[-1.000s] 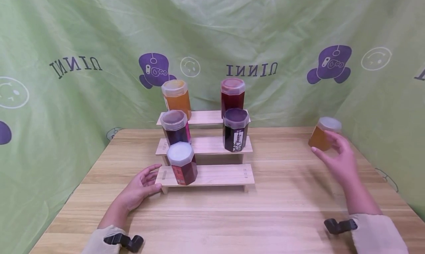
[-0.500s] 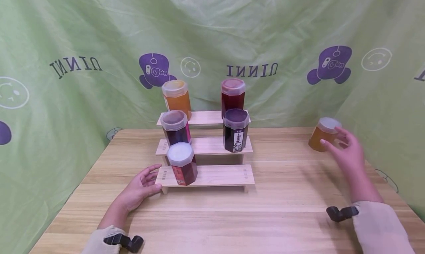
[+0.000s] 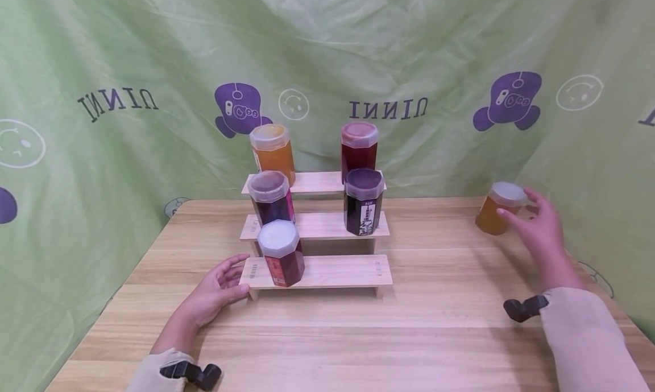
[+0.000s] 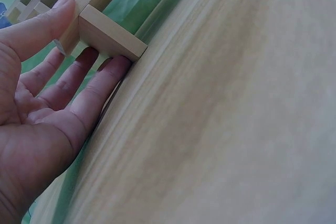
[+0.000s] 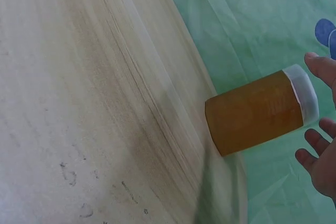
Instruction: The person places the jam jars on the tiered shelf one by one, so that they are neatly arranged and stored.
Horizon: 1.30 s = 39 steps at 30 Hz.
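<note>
My left hand [image 3: 217, 289] holds the left end of the lowest step of a three-tier wooden display stand [image 3: 338, 269]. In the left wrist view its thumb lies at the step's edge, and its fingertips touch the leg [image 4: 110, 32] under it. On the right, an amber jar [image 3: 495, 214] with a white lid stands upright on the table. My right hand [image 3: 542, 227] is just right of this jar, thumb and fingers spread. In the right wrist view a gap shows between the fingers and the lid [image 5: 303, 94].
On the stand's top step are an orange jar [image 3: 273, 159] and a red jar [image 3: 359, 153]. The middle step bears two dark jars, left [image 3: 270, 201] and right [image 3: 364, 204]. A dark red jar [image 3: 282, 258] stands on the lowest step. Green printed cloth [image 3: 435, 45] hangs behind the table.
My right hand has drawn back rightward from the amber jar, its thumb and fingers coming away from it. The jar keeps its place, and my left hand has not moved.
</note>
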Motion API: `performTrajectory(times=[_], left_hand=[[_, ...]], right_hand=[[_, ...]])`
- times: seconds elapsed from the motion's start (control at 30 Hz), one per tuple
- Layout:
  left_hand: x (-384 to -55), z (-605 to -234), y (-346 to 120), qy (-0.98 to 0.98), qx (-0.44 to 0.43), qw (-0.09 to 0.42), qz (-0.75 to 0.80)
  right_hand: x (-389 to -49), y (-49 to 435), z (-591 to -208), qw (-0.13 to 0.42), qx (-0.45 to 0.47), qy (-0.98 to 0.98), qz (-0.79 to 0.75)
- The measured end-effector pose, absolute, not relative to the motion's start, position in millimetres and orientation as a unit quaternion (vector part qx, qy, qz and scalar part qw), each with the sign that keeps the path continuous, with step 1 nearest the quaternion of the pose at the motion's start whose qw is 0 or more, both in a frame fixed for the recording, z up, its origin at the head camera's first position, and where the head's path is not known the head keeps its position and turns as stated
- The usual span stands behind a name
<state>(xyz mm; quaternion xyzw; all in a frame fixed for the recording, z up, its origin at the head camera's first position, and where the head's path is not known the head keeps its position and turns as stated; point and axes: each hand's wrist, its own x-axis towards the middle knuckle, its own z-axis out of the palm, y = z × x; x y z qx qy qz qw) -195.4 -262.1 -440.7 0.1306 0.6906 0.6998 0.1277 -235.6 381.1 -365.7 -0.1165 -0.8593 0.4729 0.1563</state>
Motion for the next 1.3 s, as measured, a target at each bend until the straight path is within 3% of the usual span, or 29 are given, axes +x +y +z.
performTrajectory(times=[0.87, 1.3], left_hand=[[-197, -442, -263, 0.700, 0.113, 0.126, 0.694], [-197, -442, -263, 0.695, 0.127, 0.126, 0.697]], right_hand=[[-269, 394, -377, 0.144, -0.105, -0.852, 0.493], [-276, 391, -381, 0.167, -0.159, -0.833, 0.503]])
